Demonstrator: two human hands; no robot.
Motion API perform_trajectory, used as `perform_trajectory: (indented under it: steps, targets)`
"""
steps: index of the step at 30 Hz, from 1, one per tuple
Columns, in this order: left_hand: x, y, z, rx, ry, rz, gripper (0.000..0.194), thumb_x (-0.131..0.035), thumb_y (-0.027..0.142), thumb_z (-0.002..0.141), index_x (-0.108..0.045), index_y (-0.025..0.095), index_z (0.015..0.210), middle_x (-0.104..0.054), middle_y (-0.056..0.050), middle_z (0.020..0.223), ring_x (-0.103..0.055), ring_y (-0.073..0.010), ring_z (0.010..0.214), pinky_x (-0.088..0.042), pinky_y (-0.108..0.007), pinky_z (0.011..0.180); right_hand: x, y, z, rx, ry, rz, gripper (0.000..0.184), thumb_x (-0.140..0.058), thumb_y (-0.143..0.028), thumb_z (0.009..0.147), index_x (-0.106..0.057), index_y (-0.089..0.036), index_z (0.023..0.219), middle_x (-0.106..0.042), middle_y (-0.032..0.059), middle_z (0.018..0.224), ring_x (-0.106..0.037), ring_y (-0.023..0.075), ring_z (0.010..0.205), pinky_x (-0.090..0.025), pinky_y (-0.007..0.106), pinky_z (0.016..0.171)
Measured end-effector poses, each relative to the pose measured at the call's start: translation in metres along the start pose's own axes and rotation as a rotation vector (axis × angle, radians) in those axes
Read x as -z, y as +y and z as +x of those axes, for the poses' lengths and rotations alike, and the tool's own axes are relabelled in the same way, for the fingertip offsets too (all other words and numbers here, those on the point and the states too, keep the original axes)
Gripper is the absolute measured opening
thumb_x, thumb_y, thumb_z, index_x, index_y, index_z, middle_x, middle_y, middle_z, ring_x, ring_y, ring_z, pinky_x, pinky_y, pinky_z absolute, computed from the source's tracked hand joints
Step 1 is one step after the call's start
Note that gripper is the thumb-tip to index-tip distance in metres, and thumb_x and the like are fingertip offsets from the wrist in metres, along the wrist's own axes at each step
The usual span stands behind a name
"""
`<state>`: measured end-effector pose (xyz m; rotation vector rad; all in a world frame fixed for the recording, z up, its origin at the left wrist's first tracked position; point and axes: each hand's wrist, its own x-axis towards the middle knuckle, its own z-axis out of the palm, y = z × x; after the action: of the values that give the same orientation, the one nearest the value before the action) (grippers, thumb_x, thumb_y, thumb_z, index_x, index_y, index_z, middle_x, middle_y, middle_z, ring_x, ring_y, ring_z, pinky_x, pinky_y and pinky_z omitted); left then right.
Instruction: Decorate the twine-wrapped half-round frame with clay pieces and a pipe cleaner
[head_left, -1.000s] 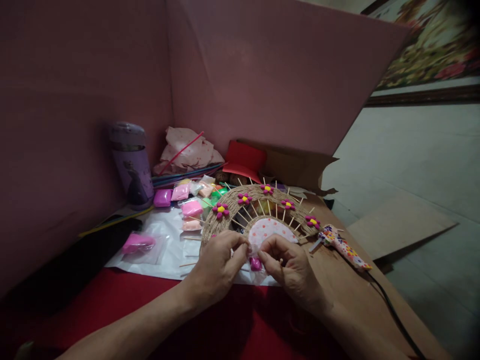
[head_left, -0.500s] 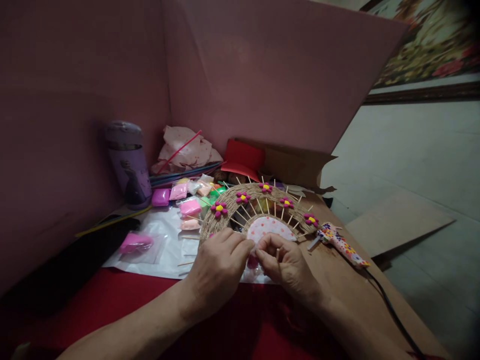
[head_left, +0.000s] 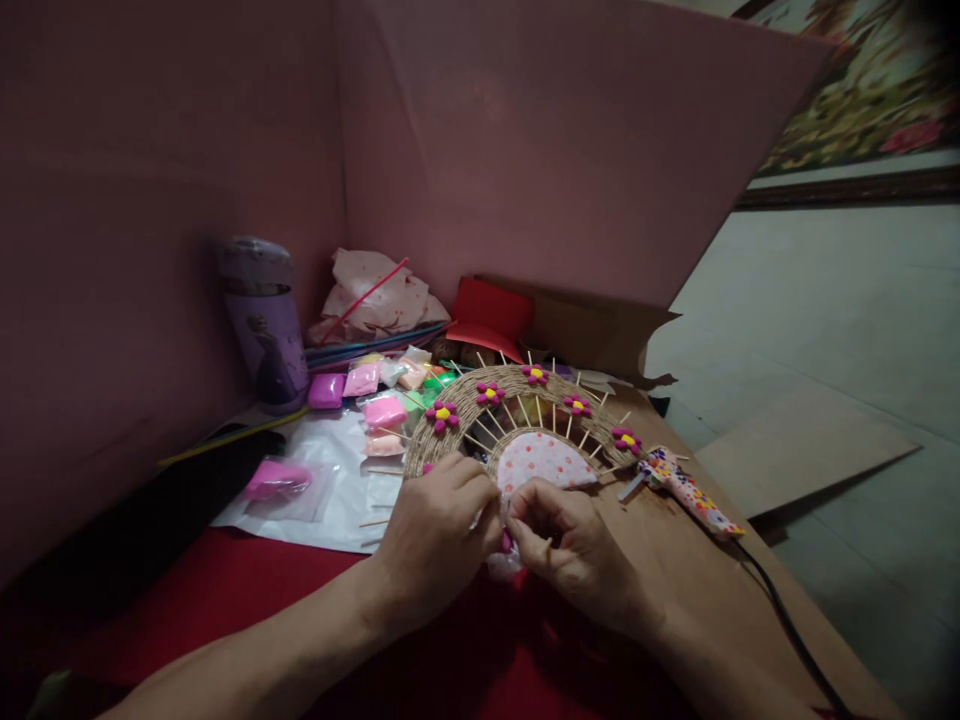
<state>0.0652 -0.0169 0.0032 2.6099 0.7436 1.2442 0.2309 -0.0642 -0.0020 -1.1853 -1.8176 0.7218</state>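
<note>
A small clear plastic bag [head_left: 504, 566] with a magenta lump of clay in it hangs between my hands, mostly covered by the fingers. My left hand [head_left: 444, 520] is closed on the bag from the left, its fingertips curled out of sight. From the right, my right hand [head_left: 566, 540] pinches the bag's edge between thumb and forefinger. Just beyond lies a half-ring wrapped in brown twine [head_left: 463, 395], with thin sticks poking out and magenta clay flowers [head_left: 442, 416] with yellow centres. A white dotted half-circle of cloth [head_left: 546, 462] fills its middle.
Packets of coloured clay [head_left: 384, 412] lie on a white sheet [head_left: 322, 525] at left, near a purple tumbler [head_left: 264, 325]. A flower-patterned glue gun [head_left: 686, 490] with a black cord rests on cardboard at right. Pink panels [head_left: 525, 150] stand behind.
My left hand has turned over the bag and closed further around it, so less of the magenta clay shows. The right hand keeps its pinch. The view shifts slightly.
</note>
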Motion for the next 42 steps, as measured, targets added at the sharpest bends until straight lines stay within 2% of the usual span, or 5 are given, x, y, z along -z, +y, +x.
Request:
perform_trajectory:
  steps: [8,18,24,31,42]
  targets:
    - [0.007,-0.002,0.009,0.567,-0.151,-0.779,0.015,-0.052,0.022,0.079,-0.053,0.014,0.066,-0.053,0.0,0.064,-0.049,-0.0095,0.056,-0.039,-0.022,0.054,0.004,-0.001,0.0,0.168,0.107,-0.195,0.012,-0.053,-0.018,0.084,-0.051,-0.019,0.072,-0.048,-0.0046,0.059,-0.042,0.0079,0.051,-0.035,0.019,0.048]
    - [0.003,-0.011,0.003,-0.208,-0.245,0.206,0.019,-0.045,0.017,0.089,-0.06,0.013,0.079,-0.059,-0.006,0.074,-0.05,-0.0179,0.069,-0.041,-0.029,0.061,0.001,0.006,0.002,0.43,0.09,-0.56,0.014,-0.044,-0.008,0.082,-0.049,-0.019,0.076,-0.057,-0.0003,0.065,-0.051,0.0116,0.056,-0.037,0.022,0.054]
    - [0.004,-0.01,0.005,-0.128,-0.351,0.327,0.017,-0.042,0.012,0.088,-0.056,0.013,0.078,-0.059,-0.008,0.079,-0.05,-0.021,0.073,-0.041,-0.033,0.063,0.002,0.005,0.002,0.475,0.07,-0.704,0.019,-0.039,-0.01,0.087,-0.051,-0.018,0.074,-0.056,0.0005,0.062,-0.049,0.0116,0.052,-0.033,0.023,0.051]
    - [0.015,-0.004,0.011,0.432,-0.306,-0.346,0.021,-0.037,0.025,0.091,-0.049,0.016,0.076,-0.052,-0.001,0.073,-0.046,-0.0136,0.068,-0.039,-0.026,0.063,0.002,0.003,0.002,0.516,0.133,-0.77,0.025,-0.036,-0.016,0.094,-0.049,-0.018,0.072,-0.053,-0.0006,0.057,-0.045,0.0107,0.048,-0.029,0.024,0.047]
    - [0.023,-0.002,0.017,0.614,-0.212,-1.047,0.03,-0.064,0.042,0.076,-0.058,0.013,0.079,-0.057,-0.001,0.069,-0.049,-0.0089,0.061,-0.037,-0.02,0.055,0.008,-0.005,0.0,0.277,0.143,-0.362,0.01,-0.045,-0.017,0.09,-0.052,-0.02,0.084,-0.059,0.001,0.072,-0.054,0.0134,0.063,-0.041,0.025,0.06]
